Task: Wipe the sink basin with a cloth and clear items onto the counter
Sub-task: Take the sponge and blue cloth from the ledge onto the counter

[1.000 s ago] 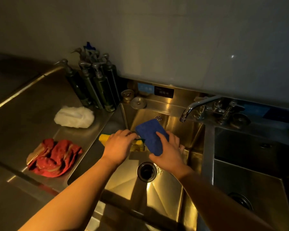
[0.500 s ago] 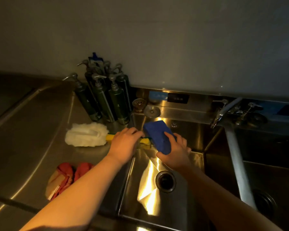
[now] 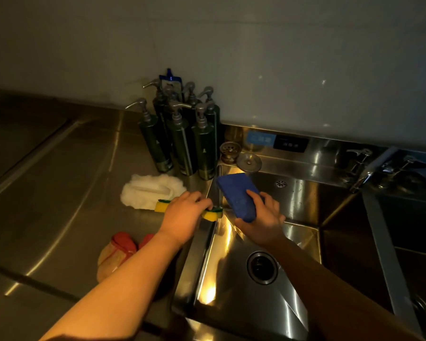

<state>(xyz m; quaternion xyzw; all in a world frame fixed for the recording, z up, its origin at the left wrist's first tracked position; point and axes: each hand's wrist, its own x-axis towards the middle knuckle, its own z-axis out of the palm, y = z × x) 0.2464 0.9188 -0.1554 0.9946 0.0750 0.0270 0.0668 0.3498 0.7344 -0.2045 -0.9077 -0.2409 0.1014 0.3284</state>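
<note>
Plain pale wall [image 3: 256,50] above a steel backsplash [image 3: 330,146], dim amber light.

The left hand [image 3: 182,217] covers the middle of the sponge [image 3: 162,206]; only its ends show. At 7 o'clock the left forearm [image 3: 123,279] hides part of the red cloth [image 3: 119,249]. The right hand [image 3: 263,223] hides the near end of the blue cloth [image 3: 237,193]. At 12 o'clock the front bottles [image 3: 182,143] screen the rear ones. The labels [image 3: 290,143] at 1 o'clock are too small to read. The second basin [image 3: 416,225] at 4 o'clock runs off the edge.
</note>
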